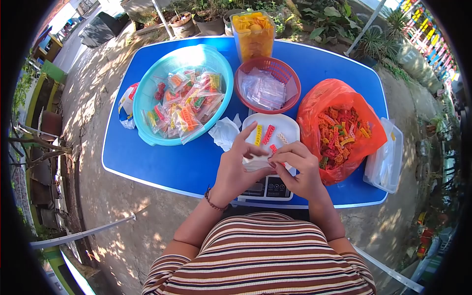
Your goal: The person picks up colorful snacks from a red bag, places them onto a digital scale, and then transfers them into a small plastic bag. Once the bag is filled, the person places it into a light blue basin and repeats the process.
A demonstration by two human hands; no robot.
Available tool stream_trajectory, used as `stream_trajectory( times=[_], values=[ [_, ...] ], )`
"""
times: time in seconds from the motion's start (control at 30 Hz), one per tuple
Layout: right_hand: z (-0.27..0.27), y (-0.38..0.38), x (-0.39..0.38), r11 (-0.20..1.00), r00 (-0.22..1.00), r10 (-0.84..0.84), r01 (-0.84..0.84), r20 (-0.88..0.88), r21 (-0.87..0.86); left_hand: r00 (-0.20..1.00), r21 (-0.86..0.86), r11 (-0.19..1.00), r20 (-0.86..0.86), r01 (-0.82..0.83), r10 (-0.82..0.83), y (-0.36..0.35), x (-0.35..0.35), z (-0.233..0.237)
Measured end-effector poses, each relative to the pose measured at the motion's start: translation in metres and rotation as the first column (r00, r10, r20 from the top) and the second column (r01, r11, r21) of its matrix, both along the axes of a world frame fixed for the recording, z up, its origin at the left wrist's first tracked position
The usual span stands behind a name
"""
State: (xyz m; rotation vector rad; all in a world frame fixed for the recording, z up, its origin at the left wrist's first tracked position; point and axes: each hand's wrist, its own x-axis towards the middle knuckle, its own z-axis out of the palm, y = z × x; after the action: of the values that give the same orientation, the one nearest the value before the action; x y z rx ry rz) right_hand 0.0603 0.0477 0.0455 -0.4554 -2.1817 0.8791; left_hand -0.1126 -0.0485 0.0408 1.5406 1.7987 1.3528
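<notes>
Potted plants [183,25], metal poles [366,27] behind blue table [147,164].

Blue table [162,169] with a pale rim: teal basin [216,64] toward the left edge, packet [127,105] beside it; tub [253,39] at the far edge, red basket [280,71] before it; scale [279,191] at the near edge; orange-red bag [369,140] toward the right, clear box [393,169] by the near right corner.

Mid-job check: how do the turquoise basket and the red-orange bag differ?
The turquoise basket is stiff and rounded; the red-orange bag is soft, crumpled plastic.
The turquoise basket holds clear packets of coloured pieces, while the red-orange bag holds loose pieces.
In this view, the turquoise basket is on the table's left side, the red-orange bag on its right.
Both stand open on the blue table.
</notes>
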Motion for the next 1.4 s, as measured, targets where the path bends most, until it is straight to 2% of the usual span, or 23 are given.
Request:
stream_trajectory(
  times=[0.03, 0.07, 0.1, 0.17, 0.2, 0.27, 0.3, 0.33, 0.43, 0.53, 0.73, 0.83, 0.9, 0.93, 1.0, 1.1, 1.13, 1.23, 1.3, 1.33, 1.4],
  values=[
    [-0.002, -0.002, 0.001, 0.996, 0.995, -0.095, 0.095, -0.04, -0.002, 0.973, 0.169, 0.981, -0.194, -0.093, 0.125, 0.004, -0.002, 0.001],
    [-0.003, -0.003, 0.001, 0.982, 0.979, -0.188, 0.188, -0.079, -0.009, 0.955, 0.267, 0.954, -0.22, -0.137, 0.198, 0.004, -0.002, -0.002],
    [-0.003, -0.004, 0.0, 0.969, 0.965, -0.233, 0.241, -0.124, 0.054, 0.93, 0.362, 0.915, -0.24, -0.179, 0.277, 0.003, -0.001, -0.004],
    [-0.003, -0.004, -0.002, 0.921, 0.924, -0.31, 0.35, -0.224, 0.173, 0.963, 0.384, 0.889, -0.002, -0.249, 0.271, -0.006, 0.003, -0.016],
    [-0.004, -0.005, -0.003, 0.922, 0.935, -0.273, 0.321, -0.227, 0.215, 0.971, 0.185, 0.962, 0.167, -0.2, 0.169, -0.01, 0.009, -0.005],
    [-0.008, -0.008, -0.006, 0.918, 0.953, -0.199, 0.263, -0.228, 0.298, 0.925, 0.101, 0.992, 0.379, -0.07, 0.026, -0.004, 0.013, -0.014],
    [-0.006, -0.01, -0.008, 0.923, 0.965, -0.179, 0.233, -0.194, 0.306, 0.875, 0.071, 0.997, 0.482, 0.002, -0.036, -0.001, 0.014, -0.021],
    [-0.004, -0.011, -0.009, 0.928, 0.974, -0.159, 0.203, -0.159, 0.313, 0.759, 0.068, 0.997, 0.648, 0.032, -0.068, -0.001, 0.016, -0.026],
    [-0.004, -0.009, -0.007, 0.944, 0.984, -0.141, 0.168, -0.112, 0.283, 0.6, 0.103, 0.992, 0.79, 0.074, -0.127, -0.003, 0.016, -0.024],
    [-0.002, -0.004, -0.004, 0.96, 0.99, -0.12, 0.135, -0.076, 0.244, 0.651, 0.059, 0.99, 0.748, 0.125, -0.126, -0.003, 0.014, -0.019],
    [-0.002, -0.001, -0.004, 0.991, 0.991, -0.089, 0.099, -0.104, 0.09, 0.663, 0.005, 0.99, 0.742, 0.142, -0.099, -0.003, 0.003, -0.021],
    [0.005, -0.007, -0.006, 0.999, 0.994, -0.043, 0.041, -0.097, -0.019, 0.777, -0.071, 0.989, 0.627, 0.132, -0.058, -0.004, 0.006, -0.014],
    [0.003, -0.008, -0.005, 0.999, 0.998, -0.019, 0.016, -0.061, -0.045, 0.794, -0.057, 0.986, 0.602, 0.155, -0.09, -0.003, 0.006, -0.015],
    [0.002, -0.008, -0.004, 0.993, 0.999, 0.0, -0.006, -0.05, -0.114, 0.802, -0.05, 0.985, 0.588, 0.165, -0.105, -0.002, 0.006, -0.015],
    [-0.001, -0.005, 0.0, 0.966, 0.998, 0.043, -0.05, -0.035, -0.252, 0.872, -0.041, 0.983, 0.47, 0.176, -0.137, -0.002, 0.0, -0.012],
    [-0.008, 0.0, 0.006, 0.939, 0.995, 0.091, -0.102, -0.049, -0.328, 0.923, -0.006, 0.983, 0.346, 0.182, -0.169, -0.001, -0.002, -0.002],
    [-0.008, 0.0, 0.006, 0.958, 0.997, 0.059, -0.072, -0.055, -0.277, 0.932, 0.009, 0.983, 0.315, 0.183, -0.177, 0.0, -0.001, 0.001],
    [-0.007, 0.0, 0.003, 0.988, 0.995, -0.071, 0.061, -0.065, -0.139, 0.991, 0.056, 0.992, 0.067, 0.116, -0.119, 0.001, 0.002, 0.005],
    [-0.004, -0.002, 0.001, 0.977, 0.977, -0.205, 0.2, -0.062, -0.068, 0.993, -0.031, 0.993, 0.05, 0.113, -0.111, -0.002, 0.006, 0.002],
    [-0.004, -0.005, -0.002, 0.968, 0.97, -0.234, 0.225, -0.071, -0.108, 0.993, -0.075, 0.991, 0.041, 0.11, -0.107, -0.004, 0.007, 0.001],
    [-0.005, -0.011, -0.006, 0.944, 0.953, -0.29, 0.271, -0.085, -0.188, 0.99, 0.14, 0.99, -0.143, 0.016, 0.004, -0.005, 0.012, 0.002]
  ],
)
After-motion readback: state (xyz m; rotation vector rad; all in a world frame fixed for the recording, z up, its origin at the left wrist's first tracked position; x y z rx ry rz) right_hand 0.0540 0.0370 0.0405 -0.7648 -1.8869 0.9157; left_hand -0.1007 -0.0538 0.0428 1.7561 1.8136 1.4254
